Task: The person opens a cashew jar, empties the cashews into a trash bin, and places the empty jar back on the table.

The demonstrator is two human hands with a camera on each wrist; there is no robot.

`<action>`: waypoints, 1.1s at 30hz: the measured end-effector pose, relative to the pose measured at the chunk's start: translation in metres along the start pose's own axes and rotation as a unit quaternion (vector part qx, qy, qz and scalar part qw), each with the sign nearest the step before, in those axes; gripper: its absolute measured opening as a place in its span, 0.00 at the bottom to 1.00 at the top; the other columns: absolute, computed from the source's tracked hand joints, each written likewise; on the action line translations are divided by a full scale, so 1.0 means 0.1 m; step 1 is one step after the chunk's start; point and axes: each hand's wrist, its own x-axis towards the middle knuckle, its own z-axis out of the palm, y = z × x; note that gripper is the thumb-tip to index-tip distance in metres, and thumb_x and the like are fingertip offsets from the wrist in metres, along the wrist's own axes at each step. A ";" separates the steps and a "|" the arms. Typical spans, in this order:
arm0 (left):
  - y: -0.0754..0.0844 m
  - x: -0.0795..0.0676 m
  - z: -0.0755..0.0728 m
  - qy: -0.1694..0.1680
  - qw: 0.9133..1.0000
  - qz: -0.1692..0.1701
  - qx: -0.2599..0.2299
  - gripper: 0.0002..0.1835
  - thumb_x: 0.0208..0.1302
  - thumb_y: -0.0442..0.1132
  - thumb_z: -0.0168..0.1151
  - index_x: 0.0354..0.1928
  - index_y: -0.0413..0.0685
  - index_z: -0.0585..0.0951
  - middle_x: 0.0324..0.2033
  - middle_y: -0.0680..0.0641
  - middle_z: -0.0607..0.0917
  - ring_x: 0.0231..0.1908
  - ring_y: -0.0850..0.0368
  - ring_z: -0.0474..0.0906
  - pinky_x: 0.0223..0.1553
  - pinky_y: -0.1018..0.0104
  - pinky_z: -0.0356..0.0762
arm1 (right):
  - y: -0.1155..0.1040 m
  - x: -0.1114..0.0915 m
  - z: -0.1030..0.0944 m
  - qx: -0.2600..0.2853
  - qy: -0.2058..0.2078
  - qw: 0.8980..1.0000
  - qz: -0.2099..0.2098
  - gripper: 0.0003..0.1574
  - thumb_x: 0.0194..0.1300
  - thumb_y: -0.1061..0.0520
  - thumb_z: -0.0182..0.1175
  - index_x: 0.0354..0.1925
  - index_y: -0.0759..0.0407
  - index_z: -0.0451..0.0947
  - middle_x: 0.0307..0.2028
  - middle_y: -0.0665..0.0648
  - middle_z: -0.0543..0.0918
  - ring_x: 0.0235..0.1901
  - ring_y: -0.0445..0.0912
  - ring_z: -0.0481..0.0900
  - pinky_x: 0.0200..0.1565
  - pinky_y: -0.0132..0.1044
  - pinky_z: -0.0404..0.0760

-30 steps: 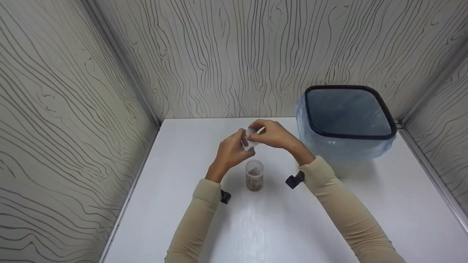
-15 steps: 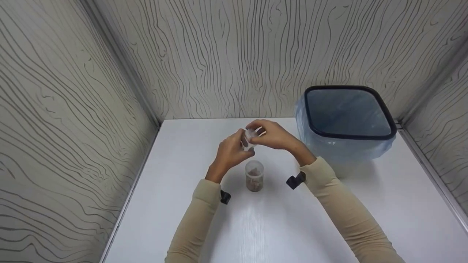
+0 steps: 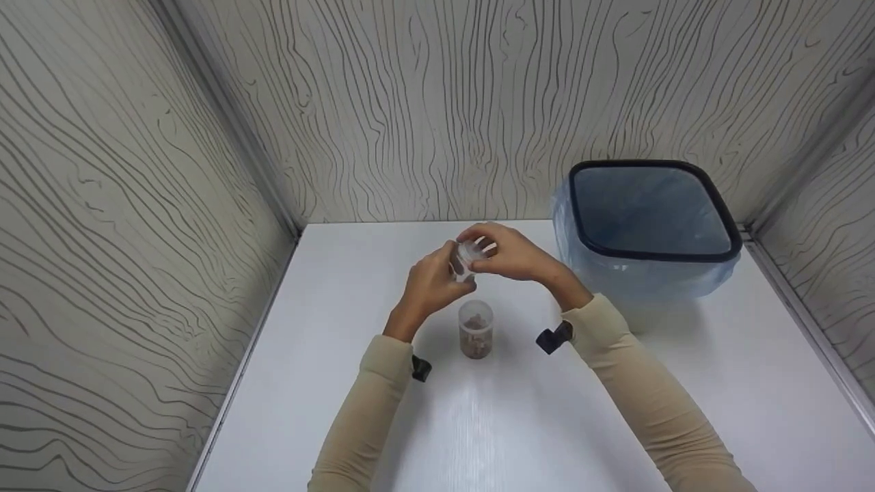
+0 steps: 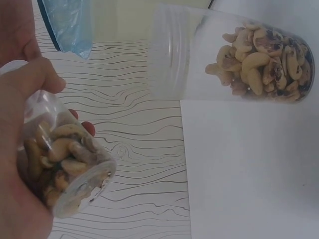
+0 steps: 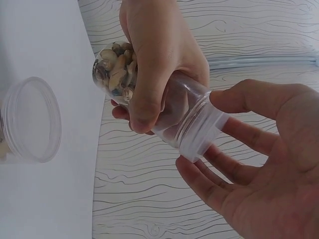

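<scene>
My left hand (image 3: 432, 279) grips a small clear jar (image 4: 70, 159) of cashews around its body, raised above the table and tilted. At the jar's mouth, my right hand (image 5: 279, 149) pinches the clear lid (image 5: 203, 130) between thumb and fingers. A second clear jar (image 3: 476, 338), part filled with cashews, stands upright on the table just nearer than the hands. The left wrist view shows that jar's nuts (image 4: 259, 64) and its clear ridged top; whether a lid covers it I cannot tell.
A bin (image 3: 656, 257) with a black rim and a pale blue liner bag stands at the back right of the white table (image 3: 301, 410). Wood-patterned walls (image 3: 424, 123) close in the back and both sides.
My right hand's fingers have shifted and spread a little around the lid, so more of it shows. The left hand and the standing jar have stayed in place.
</scene>
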 end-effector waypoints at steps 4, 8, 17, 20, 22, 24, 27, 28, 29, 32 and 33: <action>0.00 0.00 0.00 -0.001 1.000 -0.001 0.000 0.24 0.60 0.46 0.76 0.55 0.47 0.79 0.38 0.50 0.87 0.35 0.57 0.80 0.36 0.63 0.80 | 0.01 0.00 -0.01 -0.002 -0.002 1.000 -0.005 0.33 0.68 0.61 0.67 0.70 0.62 0.75 0.67 0.64 0.79 0.66 0.61 0.79 0.66 0.56 0.82; 0.01 0.00 0.00 -0.002 1.000 -0.003 0.001 0.25 0.61 0.46 0.75 0.57 0.47 0.80 0.39 0.50 0.87 0.35 0.58 0.81 0.37 0.62 0.81 | 0.00 0.00 -0.02 -0.003 -0.002 1.000 -0.009 0.35 0.69 0.59 0.67 0.72 0.61 0.74 0.70 0.64 0.77 0.68 0.61 0.77 0.67 0.58 0.80; 0.02 0.00 0.01 0.002 1.000 0.000 0.019 0.26 0.60 0.46 0.76 0.58 0.47 0.79 0.42 0.49 0.89 0.37 0.56 0.84 0.38 0.60 0.85 | -0.03 0.00 -0.04 -0.034 0.026 0.999 0.034 0.33 0.76 0.49 0.64 0.73 0.59 0.74 0.70 0.64 0.78 0.68 0.62 0.78 0.64 0.57 0.83; 0.03 0.00 0.01 0.002 1.000 0.004 0.023 0.26 0.60 0.45 0.76 0.58 0.47 0.79 0.41 0.49 0.89 0.37 0.56 0.85 0.39 0.61 0.85 | -0.04 -0.01 -0.05 -0.022 0.037 0.997 0.058 0.35 0.78 0.45 0.62 0.73 0.61 0.73 0.69 0.66 0.78 0.66 0.63 0.80 0.60 0.56 0.86; 0.04 0.00 0.01 0.002 1.000 0.006 0.027 0.26 0.60 0.45 0.76 0.57 0.46 0.79 0.41 0.49 0.89 0.38 0.56 0.85 0.39 0.61 0.85 | -0.05 -0.01 -0.05 -0.006 0.043 0.996 0.074 0.36 0.79 0.44 0.61 0.73 0.63 0.72 0.69 0.68 0.78 0.65 0.63 0.81 0.56 0.54 0.88; 0.04 0.00 0.02 0.002 1.000 0.007 0.030 0.26 0.60 0.45 0.77 0.57 0.46 0.79 0.42 0.49 0.89 0.38 0.56 0.86 0.40 0.61 0.86 | -0.06 -0.01 -0.05 0.007 0.046 0.995 0.092 0.37 0.80 0.42 0.59 0.73 0.64 0.71 0.69 0.68 0.77 0.65 0.63 0.82 0.53 0.52 0.89; 0.05 0.01 0.03 0.000 0.999 0.006 0.034 0.27 0.60 0.45 0.77 0.58 0.45 0.79 0.44 0.48 0.90 0.40 0.55 0.87 0.41 0.61 0.87 | -0.06 0.00 -0.05 0.015 0.047 0.991 0.120 0.38 0.81 0.39 0.56 0.72 0.65 0.71 0.68 0.69 0.77 0.63 0.63 0.82 0.50 0.48 0.91; 0.05 0.01 0.03 -0.001 0.999 0.005 0.034 0.27 0.60 0.45 0.77 0.58 0.45 0.79 0.45 0.48 0.90 0.40 0.55 0.87 0.42 0.60 0.87 | -0.06 0.01 -0.05 0.016 0.048 0.990 0.131 0.39 0.81 0.37 0.56 0.72 0.64 0.72 0.68 0.69 0.77 0.63 0.63 0.83 0.48 0.47 0.91; 0.06 0.01 0.03 -0.002 0.999 0.004 0.034 0.28 0.59 0.45 0.78 0.59 0.45 0.79 0.45 0.47 0.90 0.41 0.55 0.87 0.42 0.60 0.87 | -0.06 0.01 -0.05 0.017 0.048 0.989 0.139 0.39 0.81 0.36 0.54 0.72 0.64 0.72 0.68 0.69 0.77 0.62 0.63 0.83 0.47 0.47 0.91; 0.07 0.01 0.02 -0.005 0.999 0.000 0.033 0.28 0.59 0.45 0.78 0.59 0.45 0.79 0.45 0.48 0.90 0.41 0.55 0.87 0.43 0.60 0.87 | -0.06 0.02 -0.04 0.025 0.051 0.985 0.160 0.44 0.81 0.32 0.51 0.72 0.65 0.71 0.68 0.70 0.77 0.60 0.64 0.84 0.44 0.45 0.92; 0.08 0.01 0.02 -0.006 0.999 -0.001 0.034 0.28 0.59 0.46 0.78 0.59 0.45 0.79 0.44 0.48 0.90 0.41 0.55 0.86 0.43 0.60 0.87 | -0.06 0.02 -0.04 0.028 0.052 0.985 0.165 0.45 0.81 0.30 0.49 0.72 0.66 0.70 0.68 0.70 0.77 0.60 0.64 0.85 0.43 0.44 0.92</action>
